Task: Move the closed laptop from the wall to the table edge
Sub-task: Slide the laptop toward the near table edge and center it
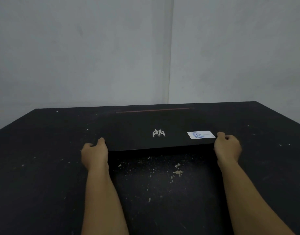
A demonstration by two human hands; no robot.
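Forearms, two, bare: enter from the bottom of the frame and reach up toward the middle.

Left hand (94, 152): at the laptop's near left corner; fingers curled around the edge, thumb on the lid, gripping it.

Laptop (137, 131): closed, black, lying flat in the middle of the frame; long axis runs left to right, far edge with a red line close to the wall (95, 56), near edge toward the camera and seemingly raised a little, a dark shadow below it. Both hands are equally near, one per corner, so the pull would come straight toward the lower frame.

Logo (159, 133): silver, centre of the lid.

Sticker (201, 134): white and blue, right part of the lid, just beside the right hand.

Right hand (228, 148): at the near right corner; fingers curled shut on the edge.

Table (35, 158): black, speckled with pale flecks and crumbs (177, 172) between the arms. Nothing solid lies in the path; the near table edge is out of view.
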